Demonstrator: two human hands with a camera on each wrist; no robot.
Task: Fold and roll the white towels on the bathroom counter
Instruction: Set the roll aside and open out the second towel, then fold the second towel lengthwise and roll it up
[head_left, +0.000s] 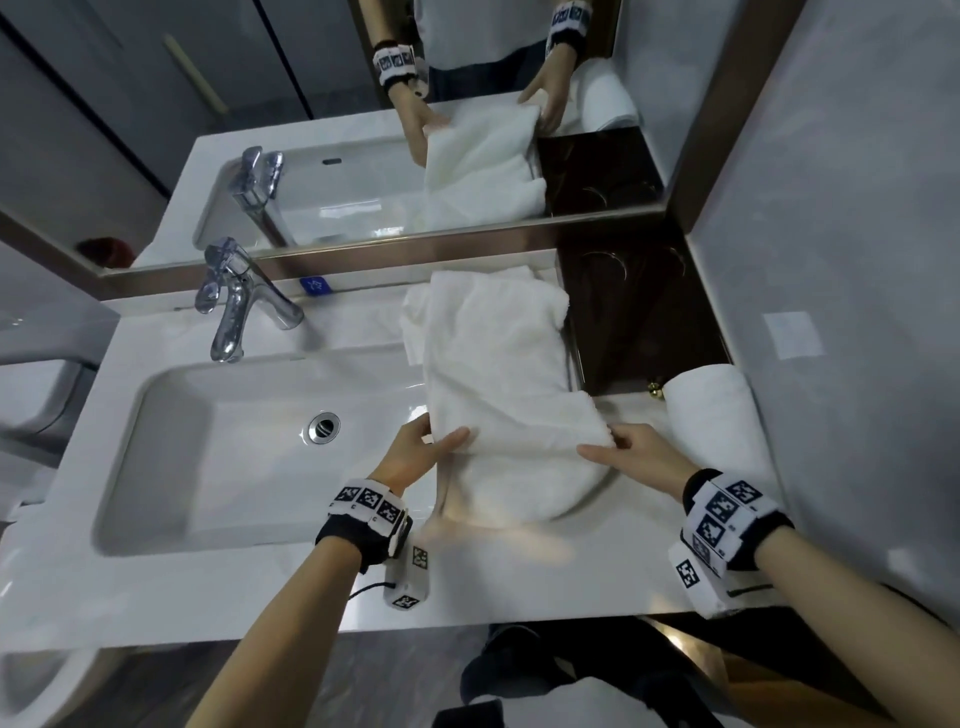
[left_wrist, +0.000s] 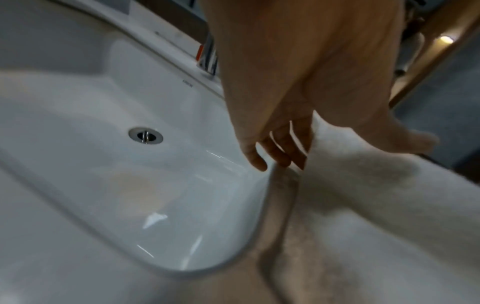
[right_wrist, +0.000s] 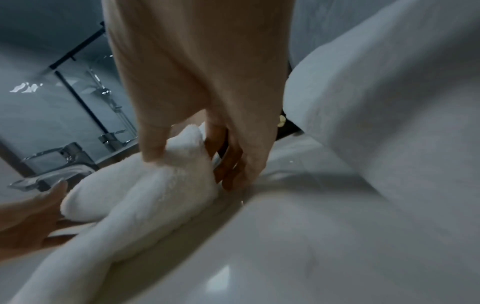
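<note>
While the long white terry towel (head_left: 498, 374) lies stretched from the far mirror edge toward the person along the white glossy counter (head_left: 571, 566), both hands hold its raised fold at the near end. The left hand (head_left: 410, 457) grips the left edge of that fold, thumb laid on top of the cloth and fingers curled beneath it; the left wrist view shows the fingers (left_wrist: 275, 152) tucked against the towel's side just at the basin's rim. The right hand (head_left: 639, 454) pinches the right edge, thumb over the top layer and fingers underneath, which the right wrist view confirms with the thumb (right_wrist: 155, 144) pressing the cloth from above. Below the held fold, the towel's near end lies in a rounded flap on the counter.

Just left of the towel lies the white rectangular basin (head_left: 171, 467), its chrome drain (head_left: 323, 427) near the left hand, so the towel's left edge runs along the basin's rim. To the right, a rolled white towel (head_left: 711, 421) sits on the counter against the grey wall, near the right hand but apart from it. A dark brown glossy tray (head_left: 644, 322) borders the towel's far right side. The chrome faucet (head_left: 234, 301) stands at the far left, well apart. The near counter in front of the towel is bare up to its edge.
</note>
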